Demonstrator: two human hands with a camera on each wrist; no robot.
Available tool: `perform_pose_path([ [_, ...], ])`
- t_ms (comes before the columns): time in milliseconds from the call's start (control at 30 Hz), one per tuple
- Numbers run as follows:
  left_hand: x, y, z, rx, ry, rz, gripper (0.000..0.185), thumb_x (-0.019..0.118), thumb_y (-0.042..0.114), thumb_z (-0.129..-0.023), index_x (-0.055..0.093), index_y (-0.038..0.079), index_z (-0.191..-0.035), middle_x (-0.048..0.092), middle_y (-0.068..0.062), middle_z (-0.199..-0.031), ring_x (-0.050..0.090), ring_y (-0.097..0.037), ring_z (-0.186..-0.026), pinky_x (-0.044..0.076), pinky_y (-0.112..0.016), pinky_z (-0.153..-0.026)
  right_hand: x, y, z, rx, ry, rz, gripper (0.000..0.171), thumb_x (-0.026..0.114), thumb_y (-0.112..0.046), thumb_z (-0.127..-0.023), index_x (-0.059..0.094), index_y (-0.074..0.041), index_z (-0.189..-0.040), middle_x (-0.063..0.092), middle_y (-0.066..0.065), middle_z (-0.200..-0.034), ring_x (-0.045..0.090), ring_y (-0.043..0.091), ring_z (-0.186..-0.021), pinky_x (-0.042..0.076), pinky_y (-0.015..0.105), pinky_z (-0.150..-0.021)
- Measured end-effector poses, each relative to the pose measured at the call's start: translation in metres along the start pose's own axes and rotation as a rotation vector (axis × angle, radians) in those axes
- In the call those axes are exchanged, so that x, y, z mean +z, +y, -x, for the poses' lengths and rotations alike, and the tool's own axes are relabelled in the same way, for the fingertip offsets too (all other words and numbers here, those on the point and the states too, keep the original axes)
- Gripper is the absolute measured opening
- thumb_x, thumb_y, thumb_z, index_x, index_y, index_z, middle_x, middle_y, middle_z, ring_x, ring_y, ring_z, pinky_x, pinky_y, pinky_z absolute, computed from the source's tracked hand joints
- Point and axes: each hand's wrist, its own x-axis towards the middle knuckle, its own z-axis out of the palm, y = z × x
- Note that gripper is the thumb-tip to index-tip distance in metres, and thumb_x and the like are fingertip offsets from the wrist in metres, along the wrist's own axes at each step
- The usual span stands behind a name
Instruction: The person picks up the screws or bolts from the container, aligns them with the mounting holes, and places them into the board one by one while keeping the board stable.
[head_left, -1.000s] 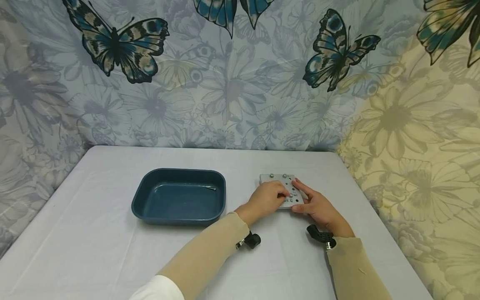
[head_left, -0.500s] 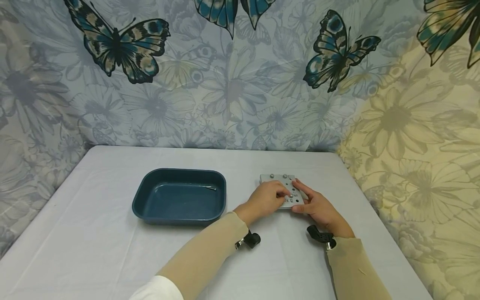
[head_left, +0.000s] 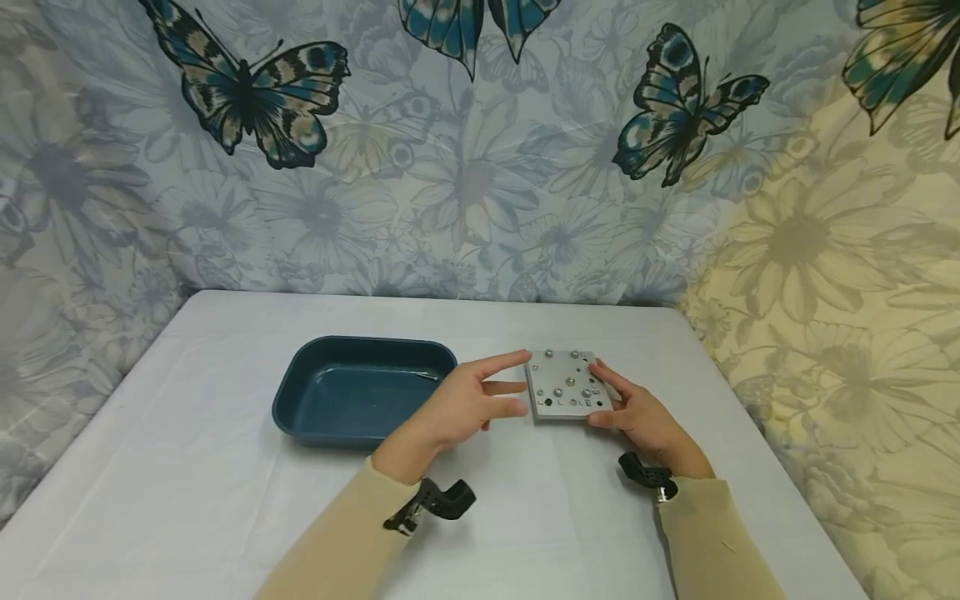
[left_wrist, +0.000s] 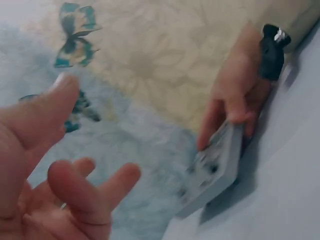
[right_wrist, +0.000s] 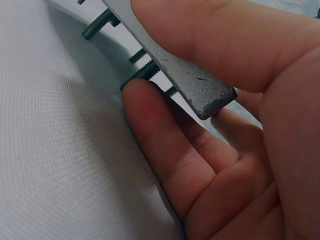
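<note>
A square silver metal plate [head_left: 561,379] with holes and several round screw heads is held just above the white table. My right hand [head_left: 651,425] grips it by its right side, thumb on the near edge and a finger along the far side. In the right wrist view, threaded screws [right_wrist: 100,24] stick out beneath the plate [right_wrist: 192,75], and a fingertip touches one. My left hand [head_left: 459,407] is off the plate's left side, fingers spread; nothing shows between them in the left wrist view, where the plate [left_wrist: 220,170] appears tilted.
A dark blue rectangular tray [head_left: 288,408] stands on the white table [head_left: 187,483] left of the plate, its right front corner partly behind my left hand. A small shiny piece [head_left: 425,376] lies in it. A butterfly-patterned cloth [head_left: 480,208] hangs behind.
My left hand has come off the plate's top and moved left towards the tray, its fingers now spread. More screw heads are uncovered. The right hand keeps its hold.
</note>
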Motion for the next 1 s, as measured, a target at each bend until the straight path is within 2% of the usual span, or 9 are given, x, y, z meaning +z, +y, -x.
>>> perform_pose_path([
  [67, -0.021, 0.007, 0.017, 0.026, -0.081, -0.07, 0.068, 0.078, 0.011, -0.088, 0.05, 0.03, -0.148, 0.052, 0.004, -0.145, 0.055, -0.018, -0.126, 0.03, -0.027, -0.042, 0.0, -0.001, 0.0, -0.002, 0.005, 0.008, 0.096, 0.086, -0.01, -0.078, 0.031, -0.01, -0.157, 0.006, 0.001, -0.166, 0.058, 0.008, -0.116, 0.048, 0.018, -0.088],
  [167, -0.054, 0.016, 0.033, 0.041, -0.128, -0.16, 0.072, 0.078, 0.013, -0.087, 0.047, 0.029, -0.151, 0.045, 0.007, -0.151, 0.048, -0.02, -0.133, 0.028, -0.028, -0.042, -0.001, -0.001, 0.001, -0.002, 0.013, 0.036, 0.096, 0.087, -0.014, -0.078, 0.032, -0.012, -0.157, 0.007, 0.0, -0.166, 0.058, 0.008, -0.115, 0.048, 0.018, -0.088],
  [267, -0.085, 0.024, 0.039, -0.011, -0.142, -0.265, 0.071, 0.079, 0.016, -0.088, 0.048, 0.029, -0.15, 0.046, 0.001, -0.15, 0.055, -0.023, -0.125, 0.029, -0.028, -0.043, -0.001, -0.001, 0.001, 0.0, 0.004, 0.041, 0.097, 0.087, -0.017, -0.079, 0.031, -0.013, -0.158, 0.007, -0.001, -0.166, 0.058, 0.008, -0.114, 0.048, 0.018, -0.086],
  [300, -0.094, 0.026, 0.039, -0.035, -0.144, -0.312, 0.07, 0.079, 0.016, -0.088, 0.049, 0.03, -0.149, 0.048, -0.003, -0.149, 0.061, -0.025, -0.113, 0.03, -0.029, -0.045, -0.001, -0.001, 0.002, 0.001, 0.002, 0.034, 0.097, 0.087, -0.016, -0.079, 0.031, -0.013, -0.158, 0.006, -0.002, -0.166, 0.058, 0.008, -0.114, 0.049, 0.018, -0.086],
  [400, -0.112, 0.025, 0.035, -0.12, -0.144, -0.499, 0.066, 0.079, 0.02, -0.088, 0.052, 0.032, -0.147, 0.052, -0.007, -0.145, 0.062, -0.023, -0.109, 0.045, -0.031, -0.056, -0.001, -0.001, 0.003, 0.006, -0.008, 0.001, 0.097, 0.086, -0.014, -0.079, 0.03, -0.013, -0.158, 0.005, -0.003, -0.166, 0.057, 0.008, -0.115, 0.05, 0.02, -0.085],
  [467, -0.119, 0.02, 0.029, -0.144, -0.149, -0.65, 0.066, 0.079, 0.02, -0.087, 0.052, 0.032, -0.146, 0.05, -0.004, -0.146, 0.057, -0.021, -0.12, 0.052, -0.038, -0.078, 0.0, 0.0, 0.003, 0.007, -0.011, -0.006, 0.098, 0.086, -0.013, -0.079, 0.029, -0.013, -0.158, 0.005, -0.004, -0.166, 0.057, 0.007, -0.115, 0.05, 0.02, -0.084],
  [533, -0.123, 0.011, 0.023, -0.148, -0.162, -0.764, 0.066, 0.079, 0.02, -0.087, 0.052, 0.029, -0.147, 0.047, -0.002, -0.149, 0.042, -0.021, -0.137, 0.046, -0.044, -0.098, 0.001, -0.001, 0.003, 0.007, -0.008, 0.005, 0.098, 0.086, -0.014, -0.078, 0.03, -0.013, -0.158, 0.006, -0.004, -0.166, 0.057, 0.007, -0.114, 0.05, 0.02, -0.084],
  [600, -0.125, 0.003, 0.017, -0.146, -0.173, -0.847, 0.067, 0.08, 0.02, -0.087, 0.051, 0.027, -0.147, 0.044, 0.001, -0.152, 0.036, -0.024, -0.14, 0.037, -0.047, -0.108, 0.002, -0.002, 0.003, 0.007, -0.002, 0.018, 0.097, 0.087, -0.015, -0.078, 0.031, -0.013, -0.158, 0.007, -0.003, -0.166, 0.057, 0.008, -0.113, 0.049, 0.019, -0.084],
  [1000, -0.127, -0.009, -0.009, -0.188, -0.248, -0.958, 0.059, 0.078, 0.021, -0.089, 0.056, 0.021, -0.144, 0.05, -0.002, -0.147, 0.04, -0.025, -0.138, 0.034, -0.046, -0.11, 0.001, 0.0, 0.002, 0.006, 0.006, 0.016, 0.099, 0.087, -0.016, -0.077, 0.031, -0.013, -0.158, 0.007, -0.002, -0.166, 0.056, 0.008, -0.114, 0.049, 0.018, -0.085],
])
